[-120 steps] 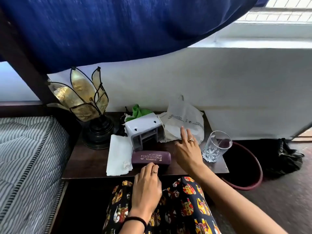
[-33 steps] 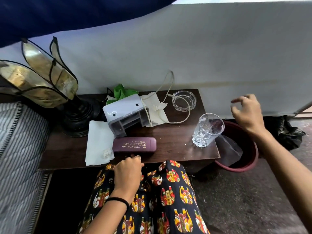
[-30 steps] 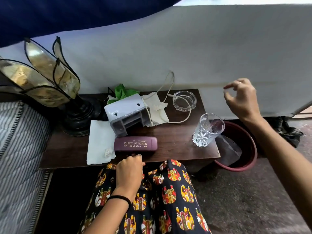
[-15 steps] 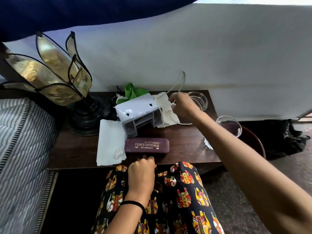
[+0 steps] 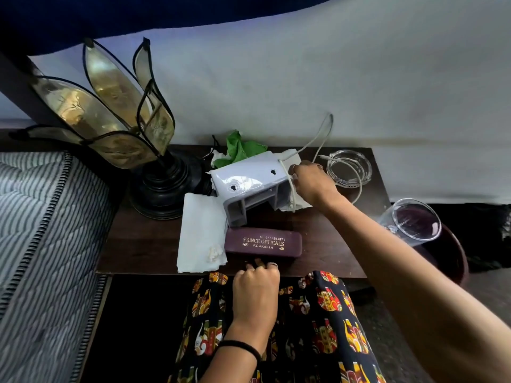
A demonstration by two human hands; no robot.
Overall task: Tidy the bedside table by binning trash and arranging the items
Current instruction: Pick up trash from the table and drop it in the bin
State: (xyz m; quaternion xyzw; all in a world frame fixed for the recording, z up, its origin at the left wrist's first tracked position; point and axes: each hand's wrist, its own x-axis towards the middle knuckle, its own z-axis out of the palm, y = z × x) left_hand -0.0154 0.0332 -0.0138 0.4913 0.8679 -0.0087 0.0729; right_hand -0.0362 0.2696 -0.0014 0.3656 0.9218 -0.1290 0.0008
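Reaching in from the bin side, right hand (image 5: 311,183) is now pinching the crumpled tissue (image 5: 289,161) beside the white cable (image 5: 318,136); left hand (image 5: 255,288) is resting curled, empty, at the table (image 5: 326,244) front edge.

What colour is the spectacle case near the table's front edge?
Maroon with gold lettering; the spectacle case shows clearly in the head view.

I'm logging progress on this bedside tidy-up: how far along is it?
Early stage. Nothing on the table looks arranged yet. In hand: the right hand is at the crumpled paper and white cable; the left hand rests at the table edge. Left: the tissue, green wrapper, glasses case, ashtray, glass.
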